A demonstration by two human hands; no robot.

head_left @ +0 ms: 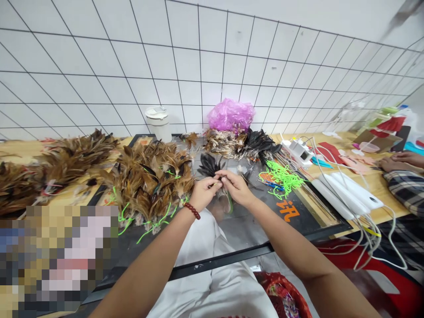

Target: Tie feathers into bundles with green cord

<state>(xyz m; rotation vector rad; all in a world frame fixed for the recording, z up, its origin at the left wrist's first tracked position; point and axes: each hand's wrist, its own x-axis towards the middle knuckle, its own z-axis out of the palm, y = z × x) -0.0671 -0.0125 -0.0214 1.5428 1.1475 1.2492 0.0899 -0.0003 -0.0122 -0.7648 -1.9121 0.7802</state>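
Brown feather heaps [149, 176] crowd the table's [314, 219] left half. A white cup [158, 122] and a pink bag [231, 115] stand along its far edge, green cords [282, 177] lie right of centre, and another person's hand [402, 161] rests at the right edge. The dark feather tuft [209, 165] fans out black and spiky near the table's middle. The left hand [203, 193] and right hand [236, 187] pinch closed together at its base, and the feathers point away from the fingers.

Wooden table [16, 148] bears a glass sheet [251, 229], brown feather heaps [149, 176], green cords [283, 176], a pink bag [231, 115]
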